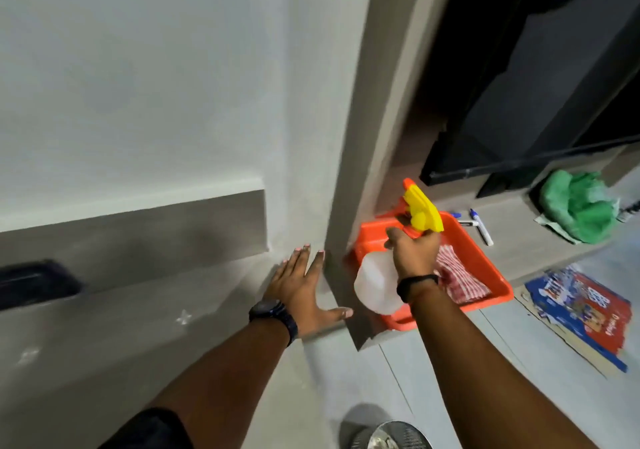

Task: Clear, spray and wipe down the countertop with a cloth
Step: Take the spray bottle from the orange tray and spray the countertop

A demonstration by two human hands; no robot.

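Gripping the spray bottle by its neck, the right hand has its fingers wrapped closed just below the yellow-and-orange trigger head. The bottle's long axis runs tilted: trigger head up and away from the camera, translucent white body down and toward it, hanging over the near corner of the orange tray.

The left hand lies flat, fingers open and spread, palm down on the grey countertop, holding nothing. It rests at the counter's right end, beside the grey pillar.

Relation for the next move: the countertop lies to the left of the bottle, on the far side of the pillar. Judgement: the nozzle must swing left and point down at the surface before any spraying counts. The right hand already has the bottle, so it is the one to carry it across.

Tray contents: a red-and-white striped cloth, folded, lying inside; the bottle body overlaps the tray's near edge, contact not resolvable.

Beyond the tray on the ledge: markers and a green bag, both loose.
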